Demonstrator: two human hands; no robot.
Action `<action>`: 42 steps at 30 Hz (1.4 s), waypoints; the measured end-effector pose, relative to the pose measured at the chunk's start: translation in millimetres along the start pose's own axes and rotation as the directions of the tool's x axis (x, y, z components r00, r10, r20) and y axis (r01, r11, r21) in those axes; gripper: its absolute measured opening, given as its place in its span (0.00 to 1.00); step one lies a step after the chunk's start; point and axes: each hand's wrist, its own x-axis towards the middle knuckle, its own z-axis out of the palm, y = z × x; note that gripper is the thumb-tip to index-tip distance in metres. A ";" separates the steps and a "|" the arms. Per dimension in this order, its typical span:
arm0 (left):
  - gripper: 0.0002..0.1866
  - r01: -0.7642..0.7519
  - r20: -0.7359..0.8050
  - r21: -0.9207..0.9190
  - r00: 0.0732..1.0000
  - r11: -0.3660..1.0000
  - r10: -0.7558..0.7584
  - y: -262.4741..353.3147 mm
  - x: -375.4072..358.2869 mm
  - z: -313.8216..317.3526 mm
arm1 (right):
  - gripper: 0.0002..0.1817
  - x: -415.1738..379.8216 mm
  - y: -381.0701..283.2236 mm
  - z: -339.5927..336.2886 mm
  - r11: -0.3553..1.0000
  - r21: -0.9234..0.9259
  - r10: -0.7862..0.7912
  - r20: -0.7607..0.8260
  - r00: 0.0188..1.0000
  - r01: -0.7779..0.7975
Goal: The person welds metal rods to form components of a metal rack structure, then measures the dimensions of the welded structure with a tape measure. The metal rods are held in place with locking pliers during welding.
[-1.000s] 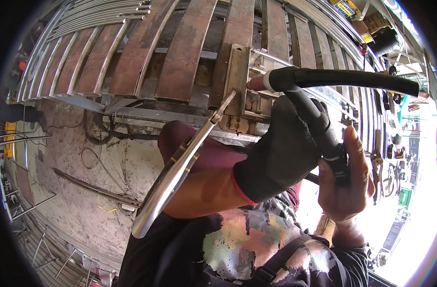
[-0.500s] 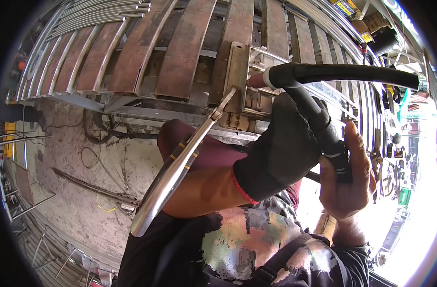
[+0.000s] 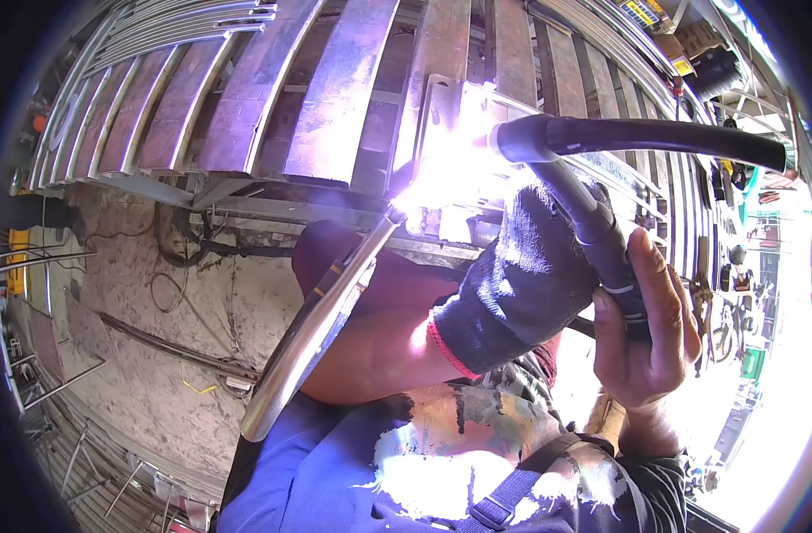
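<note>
My bare right hand (image 3: 652, 346) is closed around the handle of a TIG welding torch (image 3: 593, 218), its long black back cap extending to the right. Brilliant arc light glares at the torch's nozzle and hides the tip and the joint. Beneath the handle, against the torch, is my left hand (image 3: 535, 275) in a black glove; it looks curled, with its fingers turned away from view. A flat metal piece (image 3: 436, 102) on the bench is partly lost in the glare. Silver locking pliers (image 3: 313, 338) slant over my left forearm, their jaw end at the edge of the glare.
The bench top is made of spaced steel bars (image 3: 335, 98). Thin metal rods (image 3: 184, 31) lie at its far left. Cables (image 3: 179, 253) and a long bar (image 3: 171, 349) lie on the floor (image 3: 131, 275). My knee (image 3: 326, 244) is close under the bench edge.
The welding arc has lit, washing out the nozzle and the work and brightening my glove, shirt and the bars. The torch and both hands have hardly moved.
</note>
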 end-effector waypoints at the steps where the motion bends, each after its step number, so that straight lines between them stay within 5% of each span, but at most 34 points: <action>1: 0.11 -0.009 0.020 0.048 1.000 0.999 0.008 1.9 2.2 -0.8 | 0.34 -1.0 1.0 -0.2 1.000 0.002 -0.004 0.002 1.000 0.004; 10: 0.10 -0.076 0.029 0.148 0.997 0.986 0.073 -2.6 2.9 -1.3 | 0.40 -36.2 2.6 -0.7 0.972 0.116 0.192 0.096 0.977 -0.203; 20: 0.12 -0.121 -0.025 0.116 0.992 0.986 0.124 -10.3 -2.0 5.1 | 0.35 -15.2 -4.5 -5.2 0.988 0.041 0.143 0.082 0.986 -0.147; 25: 0.13 -0.195 -0.033 0.303 0.976 0.933 0.215 -15.8 -8.4 8.5 | 0.36 -4.6 -2.2 4.8 0.999 -0.003 0.038 -0.052 0.998 -0.038; 27: 0.14 -0.170 -0.025 0.287 0.983 0.943 0.184 -14.9 -9.4 5.8 | 0.36 -4.5 -3.2 3.8 0.999 -0.013 0.037 -0.037 0.999 -0.038; 30: 0.16 -0.008 -0.013 -0.014 1.000 1.000 0.008 -4.6 -8.8 -0.4 | 0.36 -1.3 -5.5 -1.8 0.999 -0.028 0.037 0.017 0.999 -0.036; 37: 0.22 -0.116 0.022 0.309 0.993 0.944 0.115 -14.1 -17.3 8.5 | 0.39 -30.4 -0.9 8.9 0.990 0.023 0.142 -0.062 0.988 -0.141; 42: 0.23 -0.167 0.129 0.413 0.984 0.895 0.124 -9.1 -16.1 6.7 | 0.40 -34.2 0.9 3.5 0.987 0.060 0.148 0.029 0.989 -0.150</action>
